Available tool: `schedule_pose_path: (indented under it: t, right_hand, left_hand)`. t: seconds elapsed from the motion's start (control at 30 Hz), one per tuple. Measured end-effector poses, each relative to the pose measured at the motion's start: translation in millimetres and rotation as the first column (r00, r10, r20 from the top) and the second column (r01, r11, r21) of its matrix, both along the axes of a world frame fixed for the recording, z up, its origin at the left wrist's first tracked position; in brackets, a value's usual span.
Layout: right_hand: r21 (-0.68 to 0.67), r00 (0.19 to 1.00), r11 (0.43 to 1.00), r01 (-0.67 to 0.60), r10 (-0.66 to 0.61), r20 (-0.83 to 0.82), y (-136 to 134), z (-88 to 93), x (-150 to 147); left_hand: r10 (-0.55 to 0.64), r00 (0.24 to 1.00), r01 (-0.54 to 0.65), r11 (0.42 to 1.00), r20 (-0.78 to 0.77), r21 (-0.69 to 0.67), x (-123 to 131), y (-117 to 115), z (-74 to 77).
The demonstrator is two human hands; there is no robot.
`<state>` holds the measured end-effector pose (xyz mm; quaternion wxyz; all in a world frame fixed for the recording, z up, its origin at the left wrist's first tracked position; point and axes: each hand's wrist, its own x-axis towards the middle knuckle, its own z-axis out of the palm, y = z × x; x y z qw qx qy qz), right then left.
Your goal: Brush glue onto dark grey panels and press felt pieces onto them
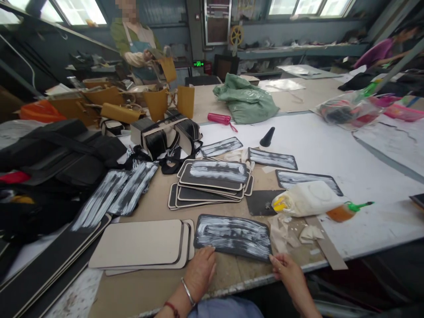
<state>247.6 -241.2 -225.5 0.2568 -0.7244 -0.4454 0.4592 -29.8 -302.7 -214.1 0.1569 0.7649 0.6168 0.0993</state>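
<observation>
In front of me lies a black rectangular panel (pixel 233 238) with rounded corners, streaked with white paste that looks like glue. My left hand (pixel 200 271), wearing a bangle, grips its lower left edge with the fingertips. At the lower right corner, my right hand (pixel 288 271) pinches the same panel between thumb and fingers. Left of it is a stack of beige panels (pixel 135 243). Behind it, a pile of black panels with beige rims (pixel 210 194) has a white-streaked one on top.
More streaked panels (pixel 286 158) lie behind and to the left. On the right are a white plastic bottle (pixel 308 198) and an orange bottle with a green nozzle (pixel 341 213). Black bags (pixel 62 154) fill the left side. A co-worker (pixel 139 48) stands across the table.
</observation>
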Motion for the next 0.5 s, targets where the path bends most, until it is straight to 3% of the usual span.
schedule_pose_path:
  t: [0.07,0.13,0.23,0.33,0.4,0.5]
  right_hand:
    - [0.010,0.999,0.999,-0.037,0.037,0.000,0,10.9,2]
    - [0.082,0.981,0.987,-0.139,0.126,0.150,1,27.8,2]
    - [0.172,0.849,0.924,-0.343,0.227,0.477,2,58.5,-3]
    - [0.261,0.711,0.844,-0.468,0.184,0.679,2,84.3,-12]
    - [0.316,0.687,0.815,-0.485,0.132,0.714,-1,93.5,-19]
    - [0.355,0.722,0.768,-0.533,0.194,0.664,-9,91.3,-25]
  left_hand:
    - [0.014,1.000,-0.014,1.000,0.010,-0.022,-1,-1,2.4]
    - [0.024,0.999,-0.023,0.999,0.025,-0.036,0,-2,7.2]
    - [0.077,0.994,-0.073,0.995,0.071,-0.062,6,-2,20.8]
    - [0.157,0.952,-0.126,0.983,0.261,-0.131,25,6,42.5]
    - [0.234,0.855,-0.153,0.967,0.464,-0.204,44,15,60.4]
    - [0.456,0.590,-0.202,0.882,0.666,-0.425,71,28,87.8]
